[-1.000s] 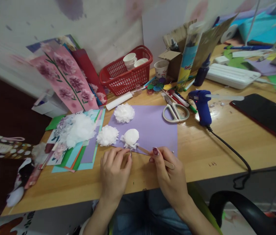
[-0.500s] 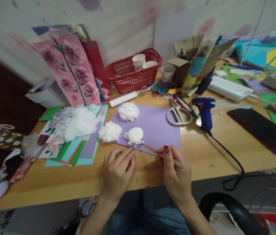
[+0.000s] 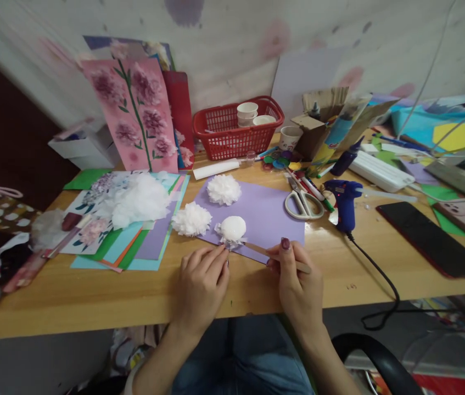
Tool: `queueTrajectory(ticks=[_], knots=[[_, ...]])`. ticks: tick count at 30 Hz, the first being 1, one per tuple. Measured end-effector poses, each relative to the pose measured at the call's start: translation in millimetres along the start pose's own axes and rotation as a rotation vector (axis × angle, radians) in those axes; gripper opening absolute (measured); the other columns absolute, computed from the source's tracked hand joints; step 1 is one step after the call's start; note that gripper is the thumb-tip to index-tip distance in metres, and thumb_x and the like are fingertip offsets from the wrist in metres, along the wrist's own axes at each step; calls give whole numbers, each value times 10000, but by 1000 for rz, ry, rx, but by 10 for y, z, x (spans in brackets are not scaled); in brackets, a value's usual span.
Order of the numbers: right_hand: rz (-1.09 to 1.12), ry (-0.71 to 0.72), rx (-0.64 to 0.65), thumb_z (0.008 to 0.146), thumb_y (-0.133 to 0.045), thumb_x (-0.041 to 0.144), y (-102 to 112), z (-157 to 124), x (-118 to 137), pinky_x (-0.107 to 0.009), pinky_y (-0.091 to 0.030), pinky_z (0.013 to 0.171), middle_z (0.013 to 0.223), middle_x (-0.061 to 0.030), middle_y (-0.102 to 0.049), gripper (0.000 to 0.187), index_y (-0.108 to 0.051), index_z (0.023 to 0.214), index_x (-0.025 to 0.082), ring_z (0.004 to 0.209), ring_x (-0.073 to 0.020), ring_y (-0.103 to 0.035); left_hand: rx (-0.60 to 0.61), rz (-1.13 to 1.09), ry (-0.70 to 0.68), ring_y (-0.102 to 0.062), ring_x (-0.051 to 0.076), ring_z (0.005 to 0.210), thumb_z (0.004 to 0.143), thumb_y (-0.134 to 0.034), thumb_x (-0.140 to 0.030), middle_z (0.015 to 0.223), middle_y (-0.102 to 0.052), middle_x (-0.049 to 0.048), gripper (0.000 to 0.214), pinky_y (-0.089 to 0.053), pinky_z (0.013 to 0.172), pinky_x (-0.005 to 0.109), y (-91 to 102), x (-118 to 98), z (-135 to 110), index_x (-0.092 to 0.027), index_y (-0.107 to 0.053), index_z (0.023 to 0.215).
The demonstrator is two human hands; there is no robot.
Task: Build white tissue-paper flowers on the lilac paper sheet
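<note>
A white tissue ball with frilled edges [image 3: 233, 228] lies on a purple sheet of paper [image 3: 271, 216], and a wooden stick [image 3: 257, 249] runs from under it toward me. My right hand [image 3: 298, 282] is closed, pinching the near part of that stick between thumb and fingers. My left hand [image 3: 202, 282] rests on the table with curled fingers, its fingertips touching the tissue edge at the ball's base. Two white tissue pompoms lie nearby, one [image 3: 191, 219] at the purple sheet's left edge and one [image 3: 224, 189] farther back.
White scissors [image 3: 303, 202] and a blue glue gun [image 3: 343, 202] with a black cord sit right of the purple sheet. A red basket [image 3: 236, 136] with paper cups stands at the back. Coloured sheets [image 3: 133, 241] with white tissue lie at left, a black tablet [image 3: 432, 238] at right.
The view has swung upward and to the left, so the table things sit lower and further right in frame. Both hands keep their hold at the stick and ball.
</note>
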State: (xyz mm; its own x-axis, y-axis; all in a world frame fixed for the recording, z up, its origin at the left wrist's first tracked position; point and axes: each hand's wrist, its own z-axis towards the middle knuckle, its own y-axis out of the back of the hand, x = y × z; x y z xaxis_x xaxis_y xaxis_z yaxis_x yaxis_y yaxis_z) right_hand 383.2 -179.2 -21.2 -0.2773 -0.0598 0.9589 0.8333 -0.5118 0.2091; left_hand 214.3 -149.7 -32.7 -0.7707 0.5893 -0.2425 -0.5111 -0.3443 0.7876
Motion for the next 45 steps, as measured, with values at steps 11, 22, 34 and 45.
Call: queueTrajectory(ticks=[11,22,34,45], knots=[[24,-30,50,960,-456,543,-87,41,21,-259,-448,542,585,8,-585,444,-601,730,192,552,-139,-573,22,-31,28,-648,265,941,864,-593,-77,1058,-771,52,227,-457,801,421,-7,16,-12,-164,-715,1036],[58,-61,49,947,-500,524,-170,49,-39,-259,-394,520,576,18,-556,422,-580,701,191,526,-125,-513,88,16,-37,-587,249,828,854,-626,-79,1071,-769,42,219,-430,731,404,28,37,15,-140,-719,1043],[86,-150,-79,906,-484,630,-105,14,19,-273,-441,560,583,-20,-616,517,-605,680,181,552,-150,-573,93,34,-25,-572,241,812,861,-631,-89,1091,-765,33,242,-416,731,407,23,22,-3,-153,-716,1078],[310,-327,-153,777,-628,673,80,25,-130,-248,-424,515,546,8,-594,509,-640,702,170,523,-135,-552,-189,5,125,-611,203,757,890,-612,-158,757,-725,29,164,-446,770,338,237,353,9,-175,-725,1007]])
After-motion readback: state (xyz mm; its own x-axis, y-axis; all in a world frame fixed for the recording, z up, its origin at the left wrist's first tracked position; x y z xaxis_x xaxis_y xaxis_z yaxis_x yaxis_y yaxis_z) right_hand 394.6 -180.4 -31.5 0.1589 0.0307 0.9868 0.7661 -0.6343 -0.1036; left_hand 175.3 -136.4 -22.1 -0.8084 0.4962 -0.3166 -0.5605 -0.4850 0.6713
